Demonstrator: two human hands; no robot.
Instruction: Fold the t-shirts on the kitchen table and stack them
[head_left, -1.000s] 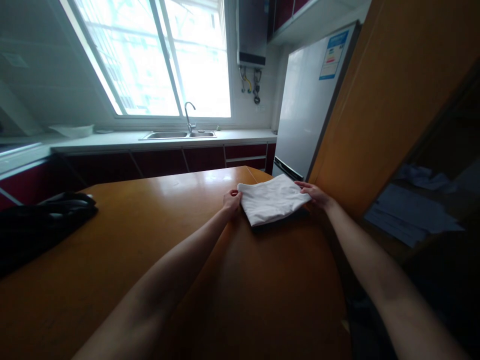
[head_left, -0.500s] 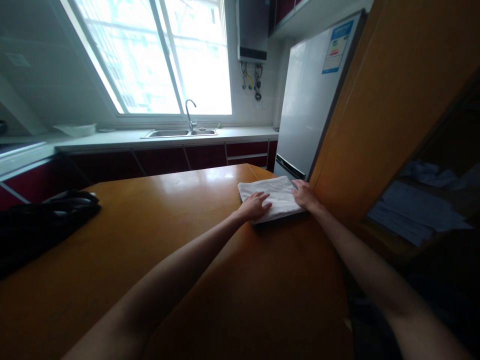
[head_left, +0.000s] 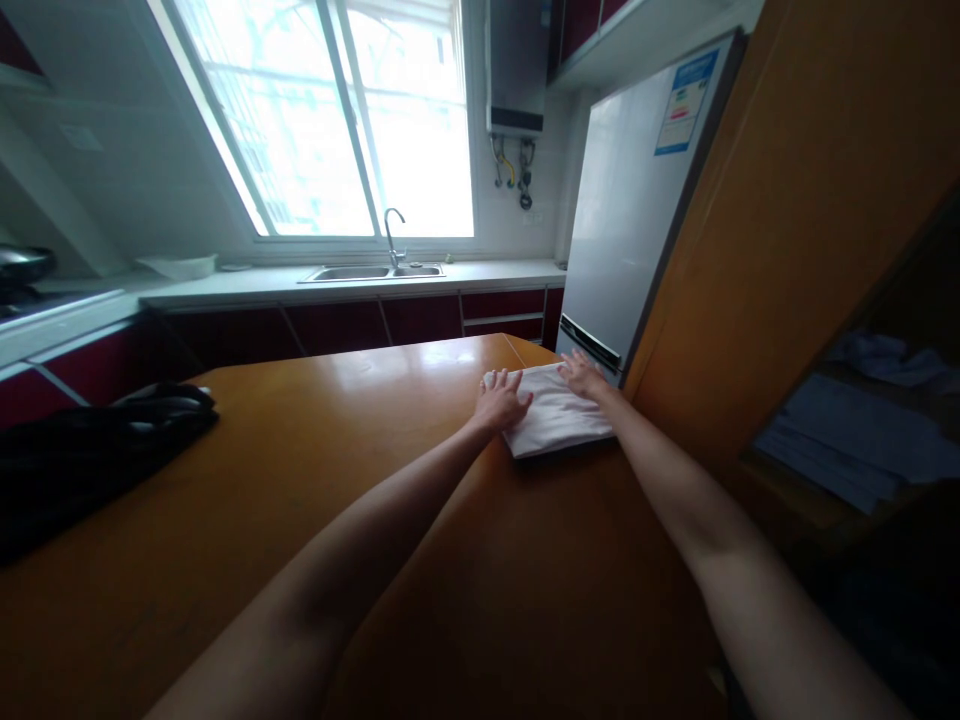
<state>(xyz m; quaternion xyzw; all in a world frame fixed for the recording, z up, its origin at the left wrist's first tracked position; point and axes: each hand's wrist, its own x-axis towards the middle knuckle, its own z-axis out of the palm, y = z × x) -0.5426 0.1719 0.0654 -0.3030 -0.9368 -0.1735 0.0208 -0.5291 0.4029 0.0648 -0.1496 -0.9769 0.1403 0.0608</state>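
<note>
A folded white cloth (head_left: 559, 412), perhaps a garment, lies flat on the wooden table (head_left: 360, 440) with a dark layer or shadow along its lower edge. My left hand (head_left: 501, 402) rests at the cloth's far left corner, palm down and fingers spread. Over the far right part of the cloth lies my right hand (head_left: 582, 376), its fingers stretched out toward the fridge. Neither hand grips anything. Both hands cover parts of the cloth's far edge.
A dark, shiny bundle (head_left: 112, 450) lies on the table's left side. Beyond the table runs a counter with a steel sink (head_left: 352, 272). The grey fridge (head_left: 622, 210) and a wooden panel (head_left: 712, 270) stand to the right, with papers or cloths (head_left: 855, 440) on a shelf.
My left hand has slid from the cloth's near left part to its far left corner. My right hand has shifted left along the far edge. The camera view has turned slightly.
</note>
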